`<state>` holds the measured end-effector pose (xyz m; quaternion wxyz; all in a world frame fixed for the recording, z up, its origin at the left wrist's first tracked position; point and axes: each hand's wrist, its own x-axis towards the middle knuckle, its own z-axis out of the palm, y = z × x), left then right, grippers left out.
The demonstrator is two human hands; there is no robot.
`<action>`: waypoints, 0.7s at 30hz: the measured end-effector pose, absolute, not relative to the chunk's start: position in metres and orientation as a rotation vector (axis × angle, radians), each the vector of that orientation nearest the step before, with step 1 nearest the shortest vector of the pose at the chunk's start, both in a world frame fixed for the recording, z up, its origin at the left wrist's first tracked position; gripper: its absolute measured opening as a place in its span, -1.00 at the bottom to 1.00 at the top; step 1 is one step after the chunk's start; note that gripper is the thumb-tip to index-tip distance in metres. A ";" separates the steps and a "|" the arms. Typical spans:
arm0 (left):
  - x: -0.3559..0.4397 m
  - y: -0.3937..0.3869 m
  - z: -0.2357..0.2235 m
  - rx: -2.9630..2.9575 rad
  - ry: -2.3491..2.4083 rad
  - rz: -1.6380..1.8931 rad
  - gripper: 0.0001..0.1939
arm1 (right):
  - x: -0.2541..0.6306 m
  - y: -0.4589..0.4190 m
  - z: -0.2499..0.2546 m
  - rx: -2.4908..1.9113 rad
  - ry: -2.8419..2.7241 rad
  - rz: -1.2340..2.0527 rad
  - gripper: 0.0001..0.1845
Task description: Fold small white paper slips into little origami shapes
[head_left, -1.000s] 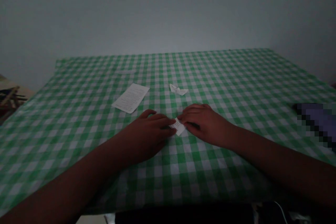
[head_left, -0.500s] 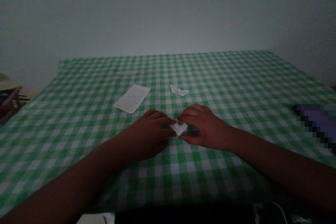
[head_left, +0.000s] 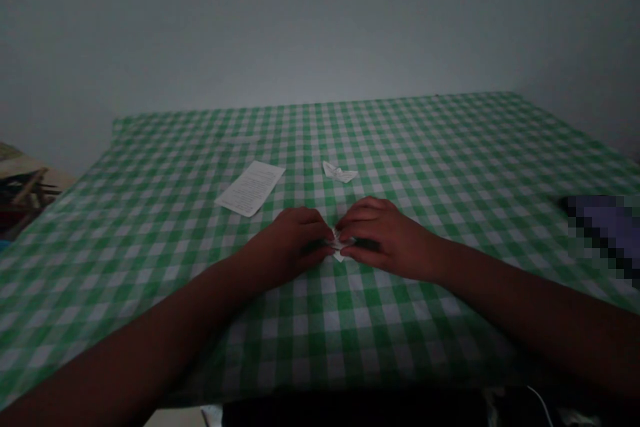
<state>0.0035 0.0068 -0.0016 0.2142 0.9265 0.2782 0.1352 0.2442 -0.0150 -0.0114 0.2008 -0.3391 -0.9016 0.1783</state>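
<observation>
A small folded piece of white paper (head_left: 339, 256) lies between my two hands at the middle of the table, largely hidden by fingers. My left hand (head_left: 295, 240) pinches its left side between thumb and fingers. From the right, my right hand (head_left: 383, 237) grips it the same way, thumb nearer me. Beyond the hands sits a small paper boat (head_left: 339, 172), folded from white printed paper. A flat printed sheet (head_left: 251, 188) rests to its left, a little past my left hand.
A green and white checked cloth (head_left: 320, 340) covers the table. Near the right edge lies a dark, partly blurred-out object (head_left: 607, 223). A pale wall (head_left: 320, 27) stands behind the table. Wooden items (head_left: 30, 193) show at the far left, beyond the table edge.
My right thumb and left fingertips have closed in on the folded paper, so less of it shows. The boat and the sheet stay put.
</observation>
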 end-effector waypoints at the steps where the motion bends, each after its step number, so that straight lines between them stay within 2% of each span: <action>1: 0.004 0.007 -0.002 2.558 0.767 0.384 -0.88 | 0.244 -0.015 -0.012 -0.933 -2.523 0.492 -0.77; 21: 0.003 0.007 -0.005 2.482 0.989 0.432 -0.90 | 0.251 -0.014 -0.010 -1.073 -2.499 0.469 -0.88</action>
